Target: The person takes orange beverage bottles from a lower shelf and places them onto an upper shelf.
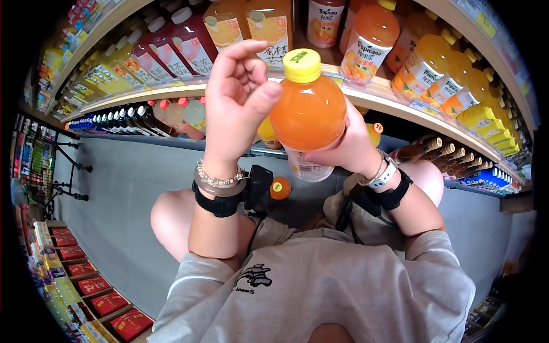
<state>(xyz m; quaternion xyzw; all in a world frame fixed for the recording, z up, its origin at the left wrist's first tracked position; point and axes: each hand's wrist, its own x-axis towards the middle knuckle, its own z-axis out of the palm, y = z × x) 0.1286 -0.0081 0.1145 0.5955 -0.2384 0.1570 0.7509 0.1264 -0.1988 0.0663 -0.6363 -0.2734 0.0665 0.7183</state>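
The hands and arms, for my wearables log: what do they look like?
The ungloved left hand has, at the wrist, a silvery bracelet, brownish bangle and black strap with a boxy black device; the ungloved right hand has a pale band and second black strap. The short sleeves are beige-grey.

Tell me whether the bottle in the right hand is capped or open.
Capped: a yellow cap sits on the neck of the orange bottle in the right hand. Whether its seal is broken cannot be told.

Brightly lit, with small glints on the orange bottle (309, 117) and dimmer shade beneath the far shelf (171, 93). Bends strongly toward a black, rounded rim; looks crisp near the centre, softer at far left and right.
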